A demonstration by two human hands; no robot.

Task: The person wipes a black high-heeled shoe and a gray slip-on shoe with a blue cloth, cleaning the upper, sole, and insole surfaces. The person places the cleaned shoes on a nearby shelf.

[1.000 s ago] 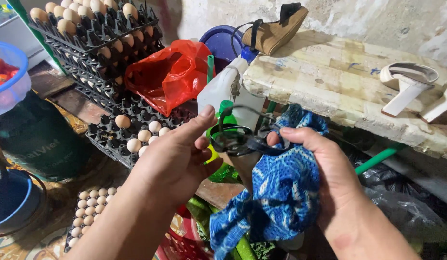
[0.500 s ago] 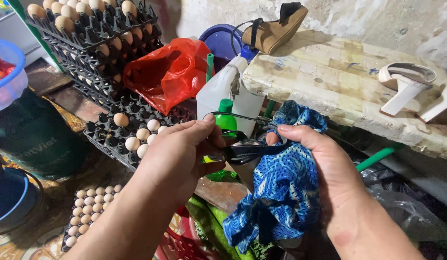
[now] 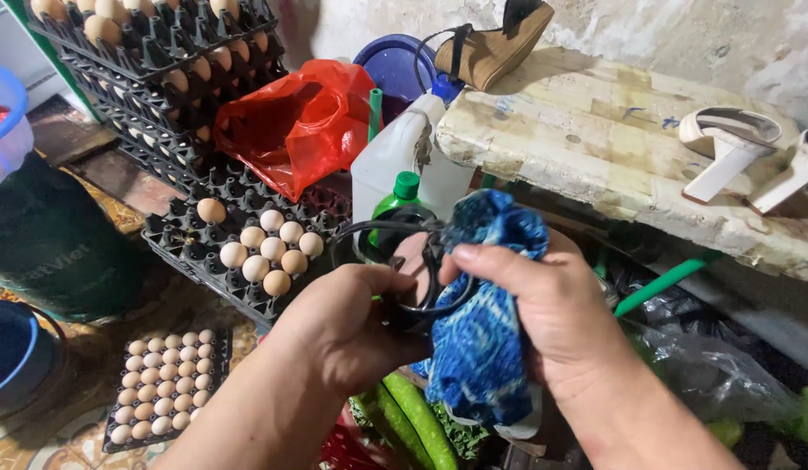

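The left hand [image 3: 347, 326] is curled closed around the frame of a pair of dark-rimmed glasses [image 3: 404, 261], gripping them from the near side, while the right hand [image 3: 543, 326] is clamped on a blue patterned cloth [image 3: 478, 348], its thumb pressing the cloth against one lens. The glasses sit between the two hands, in the middle of the view, with one thin temple arm sticking out to the left above the left hand's knuckles. The cloth hangs down below the right palm, its lower edge close to some long green vegetables [image 3: 413, 418]. Just behind the glasses stand a green-capped bottle [image 3: 395, 198] and a white plastic jug [image 3: 395, 161], near but not touching the hands. To the left, a black egg tray [image 3: 173, 239] holds a small cluster of brown eggs [image 3: 265, 248], and a smaller tray of small pale eggs [image 3: 160, 383] lies on the floor beside the left forearm. Behind them, stacked trays [image 3: 160, 70] and a red plastic bag [image 3: 304, 122] close off the back. On the right, the worn edge of a pale stone slab [image 3: 595, 148] runs just above the right hand; a tan sandal [image 3: 495, 43] and white heeled shoes [image 3: 735, 152] rest on it. Open room is tight all round.
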